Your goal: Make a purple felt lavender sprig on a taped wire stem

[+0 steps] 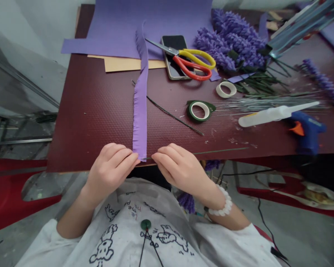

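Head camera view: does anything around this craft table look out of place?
Yes: a purple fringed flower sits below the table edge, under the right hand, apart from the flower pile on the tabletop.

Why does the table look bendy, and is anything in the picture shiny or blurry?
In the head view, the dark red table looks stretched and bends toward the edges, as it would through a wide lens. The light is soft, with only weak shadows. The shiny silver-blue strip at the top right has bright glare, and fine details look a bit smeared.
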Motion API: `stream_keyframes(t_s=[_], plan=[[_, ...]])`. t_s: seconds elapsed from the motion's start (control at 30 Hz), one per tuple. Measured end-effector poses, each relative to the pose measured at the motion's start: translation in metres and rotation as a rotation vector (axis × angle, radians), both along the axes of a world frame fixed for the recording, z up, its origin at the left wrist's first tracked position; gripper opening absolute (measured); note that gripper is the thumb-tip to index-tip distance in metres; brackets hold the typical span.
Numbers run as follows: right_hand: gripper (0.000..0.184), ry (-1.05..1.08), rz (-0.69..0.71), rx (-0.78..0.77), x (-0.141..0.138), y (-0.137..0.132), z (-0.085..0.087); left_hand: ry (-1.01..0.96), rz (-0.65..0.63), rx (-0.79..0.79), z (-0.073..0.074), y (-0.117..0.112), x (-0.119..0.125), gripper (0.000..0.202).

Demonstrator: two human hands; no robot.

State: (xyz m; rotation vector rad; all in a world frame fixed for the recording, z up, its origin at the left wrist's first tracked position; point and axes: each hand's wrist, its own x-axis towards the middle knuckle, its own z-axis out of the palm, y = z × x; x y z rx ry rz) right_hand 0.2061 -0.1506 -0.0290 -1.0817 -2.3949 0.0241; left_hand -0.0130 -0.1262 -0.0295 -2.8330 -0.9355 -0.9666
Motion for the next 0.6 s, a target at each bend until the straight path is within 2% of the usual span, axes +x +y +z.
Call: stream_keyframes(t_s=[0.33,0.6], plan=[[0.026,-0.054,-0.008,0.032,0.002,0.001,0.001,0.027,0.006,-0.013,0.004,-0.002,0.001,0.017],[0.026,-0.070,0.033,0.053,0.004,0.003,0.000,0.161,-0.092,-0.159,0.017,0.011,-0.004,0.014]])
